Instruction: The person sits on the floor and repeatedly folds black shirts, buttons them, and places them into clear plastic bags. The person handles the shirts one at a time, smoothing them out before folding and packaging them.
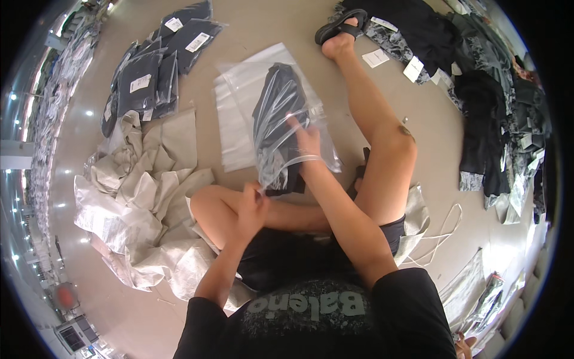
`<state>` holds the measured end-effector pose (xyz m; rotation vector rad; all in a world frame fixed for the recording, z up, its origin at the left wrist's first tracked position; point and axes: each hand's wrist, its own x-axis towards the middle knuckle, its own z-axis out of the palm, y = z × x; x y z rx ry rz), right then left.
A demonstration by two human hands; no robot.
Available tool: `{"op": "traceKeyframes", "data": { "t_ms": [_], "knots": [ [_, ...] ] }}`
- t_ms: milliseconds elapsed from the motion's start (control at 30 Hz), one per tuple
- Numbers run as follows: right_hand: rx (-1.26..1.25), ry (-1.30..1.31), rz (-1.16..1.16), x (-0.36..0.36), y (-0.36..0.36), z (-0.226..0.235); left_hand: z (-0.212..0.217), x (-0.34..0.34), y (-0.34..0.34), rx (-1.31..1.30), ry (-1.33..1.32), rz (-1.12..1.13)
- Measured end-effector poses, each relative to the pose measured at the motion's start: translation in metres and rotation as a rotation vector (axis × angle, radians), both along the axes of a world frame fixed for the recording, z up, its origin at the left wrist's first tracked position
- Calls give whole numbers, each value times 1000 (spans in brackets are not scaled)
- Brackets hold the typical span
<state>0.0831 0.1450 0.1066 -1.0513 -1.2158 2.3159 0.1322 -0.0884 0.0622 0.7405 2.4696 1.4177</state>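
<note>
A folded dark garment [277,99] lies inside a clear plastic bag [326,146] in front of me, over a stack of flat clear bags [230,128]. My right hand [308,140] reaches through the bag's mouth, whose edge crosses my wrist. Its fingers are closed on the garment's right side, seen through the film. With pinched fingers, my left hand [254,204] grips the near left edge of the bag's mouth. A patterned grey part of the garment shows near that edge.
Bagged dark garments [140,84] with white labels are piled at the far left. A crumpled beige woven sack [149,209] spreads beside my left knee. Loose black and grey clothes [481,113] with paper tags cover the right side. A white cord [439,239] lies near my right thigh.
</note>
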Motion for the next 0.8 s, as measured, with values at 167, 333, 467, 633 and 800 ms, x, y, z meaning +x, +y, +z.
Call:
{"op": "traceKeyframes", "data": {
  "t_ms": [167, 333, 467, 633, 800],
  "knots": [
    [1108, -335, 313, -26, 25, -54, -8, -20, 26, 109, 110, 441],
    [1351, -571, 526, -43, 19, -45, -1, -14, 36, 36, 445, 76],
    [1452, -434, 532, -51, 24, -49, 13, -1, 38, -41, 587, -186],
    [1448, -369, 504, -61, 6, -1, 0, -29, 40, -284, 412, 48],
    [1582, -121, 389, -55, 23, -72, -32, -40, 66, -679, 248, -86]
  ]
}}
